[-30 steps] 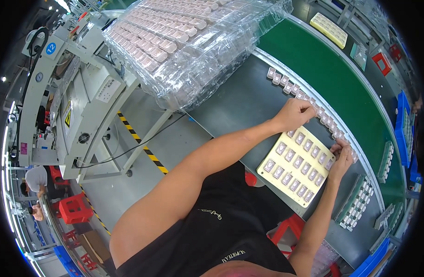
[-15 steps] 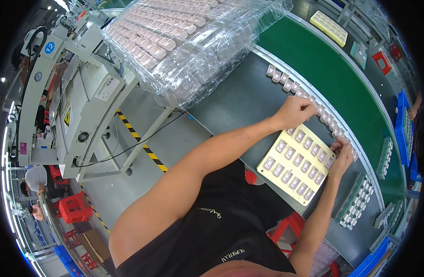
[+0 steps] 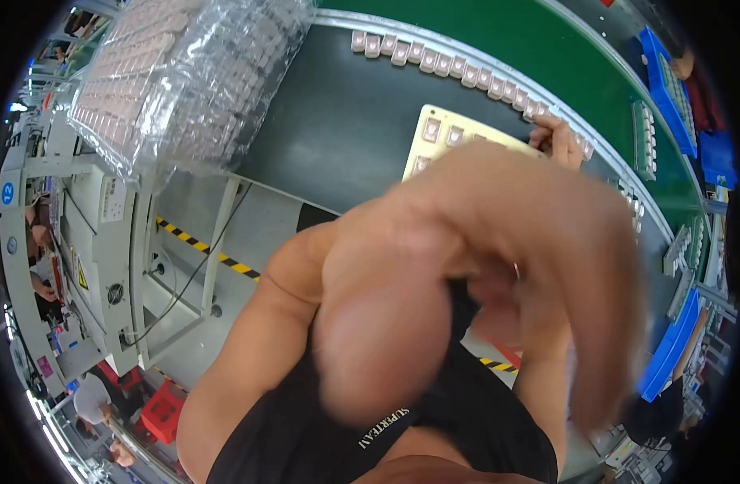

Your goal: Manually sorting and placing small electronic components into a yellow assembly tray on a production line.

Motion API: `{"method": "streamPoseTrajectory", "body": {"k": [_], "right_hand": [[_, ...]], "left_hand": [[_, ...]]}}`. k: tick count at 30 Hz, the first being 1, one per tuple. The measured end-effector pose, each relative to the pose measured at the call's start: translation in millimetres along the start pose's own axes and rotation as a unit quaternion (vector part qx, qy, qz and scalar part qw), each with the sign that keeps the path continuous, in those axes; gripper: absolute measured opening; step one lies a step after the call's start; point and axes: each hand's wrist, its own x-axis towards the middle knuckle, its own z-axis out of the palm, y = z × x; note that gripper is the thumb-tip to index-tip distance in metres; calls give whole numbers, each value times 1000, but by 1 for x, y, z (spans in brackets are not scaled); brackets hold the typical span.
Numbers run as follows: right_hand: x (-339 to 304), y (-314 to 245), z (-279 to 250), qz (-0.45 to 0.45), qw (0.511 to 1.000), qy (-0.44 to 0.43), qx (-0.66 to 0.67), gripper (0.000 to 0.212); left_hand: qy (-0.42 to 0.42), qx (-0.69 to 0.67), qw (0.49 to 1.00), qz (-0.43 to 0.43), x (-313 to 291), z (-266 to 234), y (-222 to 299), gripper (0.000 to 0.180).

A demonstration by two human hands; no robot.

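My left hand [image 3: 499, 234] is raised close up, large and smeared by motion, so its fingers cannot be read. It covers much of a pale yellow tray [image 3: 417, 147], which has small pinkish clear pieces [image 3: 431, 130] set in its slots. Beyond the tray, my right hand [image 3: 557, 143] is at the near side of a long row of similar small pieces [image 3: 442, 64] along the belt's edge. Its fingers are bent together by the row's right part; whatever they hold, if anything, is hidden.
A large plastic-wrapped stack of moulded trays [image 3: 200, 89] stands at the left end of the dark worktop [image 3: 329, 121]. The green conveyor belt [image 3: 499, 32] curves past on the far side. Blue bins [image 3: 668, 93] and a rack of white parts [image 3: 644, 141] are at the right.
My left hand has left the row of pieces and come up close to the view, blurred. My right hand stays near the row. The whole view has shifted, with the wrapped stack now further left.
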Motion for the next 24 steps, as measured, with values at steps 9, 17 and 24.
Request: {"method": "streamPoseTrajectory", "body": {"k": [9,17,24], "right_hand": [[0,3,2,-44,998,-33,-7,44],[7,4,2,-52,998,-37,-14,43],[5,3,5,-53,998,-45,-9,43]], "left_hand": [[12,-46,998,29,-11,17,-16,47],[-6,-90,994,57,-9,32,-22,49],[-21,-123,989,80,-4,33,-28,50]]}}
